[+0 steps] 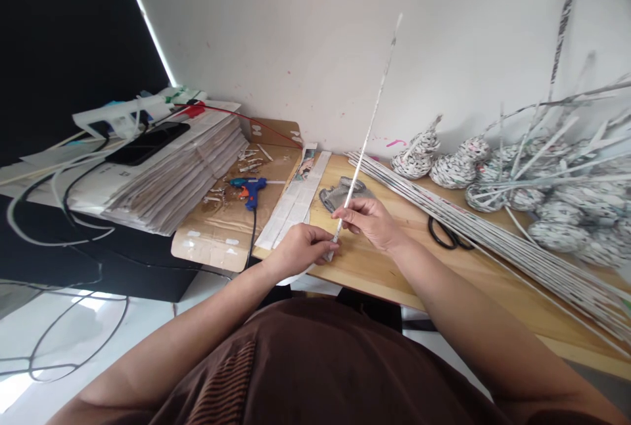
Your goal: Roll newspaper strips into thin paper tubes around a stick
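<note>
A long thin rolled paper stick point(373, 113) rises from my hands and leans to the upper right. My left hand point(306, 249) pinches its lower end, close to the table's front edge. Just above that, the fingers of my right hand point(367, 219) are closed around the stick. Behind my right hand lies a grey mesh cloth point(336, 196). Flat paper strips point(297, 198) lie to the left of the stick.
On the left, a blue glue gun point(253, 192) rests on cardboard point(207, 244) beside a tall paper stack point(182, 182) topped by a phone point(148, 142). To the right are bundled paper sticks point(473, 231), black scissors point(444, 233) and woven paper pieces point(453, 171).
</note>
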`<state>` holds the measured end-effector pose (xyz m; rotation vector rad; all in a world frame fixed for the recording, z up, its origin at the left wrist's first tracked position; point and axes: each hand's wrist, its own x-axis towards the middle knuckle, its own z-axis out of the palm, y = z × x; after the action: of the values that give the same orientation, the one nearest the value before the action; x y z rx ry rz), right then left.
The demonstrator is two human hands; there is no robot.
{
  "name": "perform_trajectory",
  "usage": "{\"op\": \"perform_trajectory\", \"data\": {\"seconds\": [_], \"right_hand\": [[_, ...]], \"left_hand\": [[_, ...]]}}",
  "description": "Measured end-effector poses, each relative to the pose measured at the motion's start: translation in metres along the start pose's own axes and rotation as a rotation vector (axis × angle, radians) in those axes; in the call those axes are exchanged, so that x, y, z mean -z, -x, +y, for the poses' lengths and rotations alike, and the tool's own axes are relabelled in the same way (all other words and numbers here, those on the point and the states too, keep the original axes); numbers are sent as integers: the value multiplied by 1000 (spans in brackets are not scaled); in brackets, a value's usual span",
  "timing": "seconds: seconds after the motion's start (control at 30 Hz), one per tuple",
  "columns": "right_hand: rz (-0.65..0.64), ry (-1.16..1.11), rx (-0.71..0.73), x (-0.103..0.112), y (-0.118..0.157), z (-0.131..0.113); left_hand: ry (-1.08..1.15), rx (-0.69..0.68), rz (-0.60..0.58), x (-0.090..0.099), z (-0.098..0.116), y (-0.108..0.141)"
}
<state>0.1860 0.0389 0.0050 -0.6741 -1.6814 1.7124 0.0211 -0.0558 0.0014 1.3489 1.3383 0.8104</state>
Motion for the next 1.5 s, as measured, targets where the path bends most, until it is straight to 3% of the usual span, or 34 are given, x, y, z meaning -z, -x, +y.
{"op": "perform_trajectory", "data": {"seconds": [0.23, 0.33, 0.4, 0.53, 0.63, 0.87, 0.93, 1.03, 1.1, 1.2, 1.27, 1.33, 1.5], "right_hand": [[204, 245, 230, 9, -5, 6], [356, 585, 340, 19, -9, 10], [361, 882, 404, 23, -12, 17], [253, 1312, 311, 22, -20, 30], [254, 1402, 238, 20, -26, 33], [469, 1285, 165, 24, -25, 29], [569, 1156, 237, 24, -22, 23], [669, 972, 462, 16, -17, 6], [535, 785, 419, 6, -13, -6], [138, 377, 138, -10, -7, -17], [-27, 178, 68, -16, -5, -16], [-86, 62, 65, -15, -5, -11], [-70, 8, 55, -2, -5, 0]], "left_hand": [[19, 17, 12, 4, 0, 1], [83, 31, 17, 9, 0, 3], [134, 32, 16, 12, 0, 5], [201, 24, 1, 15, -2, 8], [221, 6, -17, 17, -4, 11], [259, 9, 2, 31, -7, 20], [272, 8, 10, 36, -6, 20], [275, -4, 11, 41, -4, 18], [271, -5, 2, 42, -2, 15], [245, -12, -28, 40, 3, 11], [221, -9, -56, 36, 6, 10], [201, 3, -78, 33, 8, 8], [158, 34, -99, 24, 3, 1]]}}
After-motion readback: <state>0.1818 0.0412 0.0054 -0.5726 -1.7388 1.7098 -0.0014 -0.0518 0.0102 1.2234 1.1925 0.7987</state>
